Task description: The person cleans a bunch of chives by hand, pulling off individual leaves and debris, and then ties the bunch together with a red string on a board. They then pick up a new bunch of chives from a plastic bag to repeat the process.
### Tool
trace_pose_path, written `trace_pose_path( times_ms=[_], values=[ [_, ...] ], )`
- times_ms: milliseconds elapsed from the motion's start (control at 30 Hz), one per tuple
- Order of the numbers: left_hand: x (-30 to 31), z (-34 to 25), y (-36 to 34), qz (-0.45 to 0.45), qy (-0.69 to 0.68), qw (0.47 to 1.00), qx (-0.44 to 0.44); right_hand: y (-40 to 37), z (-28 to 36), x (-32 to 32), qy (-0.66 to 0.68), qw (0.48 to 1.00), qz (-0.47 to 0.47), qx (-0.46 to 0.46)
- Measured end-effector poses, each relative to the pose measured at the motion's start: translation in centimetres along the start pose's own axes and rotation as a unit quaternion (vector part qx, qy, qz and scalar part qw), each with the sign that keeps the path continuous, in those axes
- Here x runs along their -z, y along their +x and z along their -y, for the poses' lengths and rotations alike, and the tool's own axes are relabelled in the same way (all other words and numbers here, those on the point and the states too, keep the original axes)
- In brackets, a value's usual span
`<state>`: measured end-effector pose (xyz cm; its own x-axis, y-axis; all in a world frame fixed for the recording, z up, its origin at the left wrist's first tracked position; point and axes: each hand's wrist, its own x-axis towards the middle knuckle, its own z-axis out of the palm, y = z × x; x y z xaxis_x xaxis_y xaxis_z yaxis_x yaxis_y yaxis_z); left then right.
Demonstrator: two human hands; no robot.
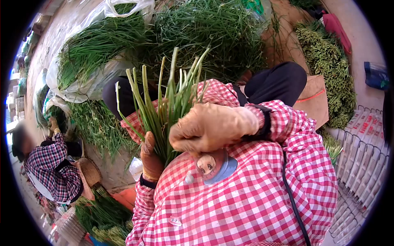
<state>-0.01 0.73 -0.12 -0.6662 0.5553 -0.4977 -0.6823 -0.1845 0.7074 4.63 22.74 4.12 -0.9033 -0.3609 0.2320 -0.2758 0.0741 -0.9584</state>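
A bunch of long green stalks (pixel 167 106) with pale cut ends stands upright against my chest, slightly fanned at the top. My left hand (pixel 151 158), in a tan work glove, cups the lower part of the bunch from the left, its fingers partly hidden behind the stalks. Across the right side of the bunch lies my right hand (pixel 215 127), gloved the same way and slightly blurred. Its fingers are curled closed against the stalks; what is between them is hidden.
Loose green stalks (pixel 205 37) are heaped ahead, partly on clear plastic sheeting (pixel 78 92). Stacked bundles with budded tips (pixel 328 74) lie at right, above wire-edged racks (pixel 361 164). A co-worker in a checked shirt (pixel 53 168) sits at left beside more greens (pixel 100 209).
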Motion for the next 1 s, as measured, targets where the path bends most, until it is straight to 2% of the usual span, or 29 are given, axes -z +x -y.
trace_pose_path(
  times_ms=[33, 67, 133, 200, 233, 267, 300, 333, 367, 400, 433, 467, 533, 600, 633, 667, 733, 833, 867, 933, 967, 1000],
  values=[
    [-1.4, -0.3, 0.0, -0.024, -0.008, 1.0, -0.013, -0.2, 1.2, 0.7, 0.077, 0.993, 0.076, -0.05],
    [-1.4, -0.7, 0.0, -0.007, -0.002, 1.0, -0.006, -0.5, 2.2, 1.6, 0.151, 0.972, 0.15, -0.098],
    [-1.3, -1.0, 0.1, 0.018, -0.011, 1.0, 0.004, -1.1, 3.4, 3.3, 0.157, 0.971, 0.182, -0.008],
    [-1.2, -0.9, 0.2, 0.046, -0.048, 0.998, 0.022, -2.4, 3.7, 5.5, 0.179, 0.971, 0.157, 0.029],
    [-0.8, -1.0, 0.3, 0.067, -0.071, 0.995, 0.034, -2.9, 4.1, 7.0, 0.148, 0.981, 0.113, 0.047],
    [-0.6, -1.1, 0.3, 0.09, -0.093, 0.991, 0.047, -4.5, 3.1, 7.4, 0.178, 0.984, -0.004, 0.015],
    [-0.6, -1.0, 0.4, 0.095, -0.08, 0.991, 0.039, -5.1, 3.1, 7.7, 0.132, 0.981, -0.121, -0.076],
    [-0.9, -1.1, 0.3, 0.098, -0.085, 0.991, 0.036, -5.0, 1.8, 8.4, -0.141, 0.949, -0.199, -0.201],
    [-1.5, -1.1, 0.1, 0.101, -0.089, 0.99, 0.032, -5.8, -0.8, 8.1, -0.308, 0.899, -0.254, -0.182],
    [-1.7, -1.1, 0.0, 0.102, -0.094, 0.99, 0.026, -5.1, -1.5, 7.6, -0.463, 0.819, -0.299, -0.156],
    [-1.3, -0.8, 0.0, 0.087, -0.047, 0.995, 0.018, -5.1, -1.1, 7.7, -0.377, 0.871, -0.27, -0.163],
    [-0.4, -0.2, 0.1, 0.072, -0.001, 0.997, 0.009, -4.5, -0.8, 6.8, -0.222, 0.922, -0.303, -0.093],
    [0.0, 0.1, -0.4, 0.052, 0.066, 0.996, 0.01, -2.8, 0.5, 5.7, -0.322, 0.917, -0.236, 0.004],
    [-0.5, -0.2, -0.4, 0.052, 0.104, 0.993, 0.017, -0.7, 1.1, 4.5, -0.292, 0.943, -0.143, -0.067],
    [-0.3, 0.0, -0.5, 0.029, 0.13, 0.991, 0.013, 0.3, 1.5, 3.9, -0.35, 0.923, -0.101, -0.126],
    [0.3, 0.6, -0.9, 0.003, 0.155, 0.988, 0.008, 1.0, 0.2, 3.4, -0.393, 0.906, -0.088, -0.133],
    [1.6, 1.2, -1.5, -0.055, 0.202, 0.978, -0.002, 2.4, -0.3, 3.3, -0.396, 0.901, -0.048, -0.17],
    [1.1, 0.1, -1.5, 0.023, 0.225, 0.974, -0.008, 3.0, 0.6, 3.8, -0.227, 0.943, 0.012, -0.242],
    [0.5, -0.7, -1.1, 0.053, 0.236, 0.97, -0.01, 2.7, -0.2, 3.4, -0.309, 0.938, -0.021, -0.157],
    [-1.5, -1.1, -0.6, 0.042, 0.133, 0.99, -0.005, 1.5, -2.0, 2.0, -0.46, 0.884, -0.08, 0.02],
    [-2.0, -1.1, -0.4, 0.035, 0.08, 0.996, -0.005, 1.2, -1.8, 1.5, -0.559, 0.825, -0.067, 0.038],
    [-1.6, -1.1, -0.2, 0.037, 0.082, 0.996, 0.002, 0.9, -1.4, 1.4, -0.563, 0.819, -0.081, 0.074]
  ],
)
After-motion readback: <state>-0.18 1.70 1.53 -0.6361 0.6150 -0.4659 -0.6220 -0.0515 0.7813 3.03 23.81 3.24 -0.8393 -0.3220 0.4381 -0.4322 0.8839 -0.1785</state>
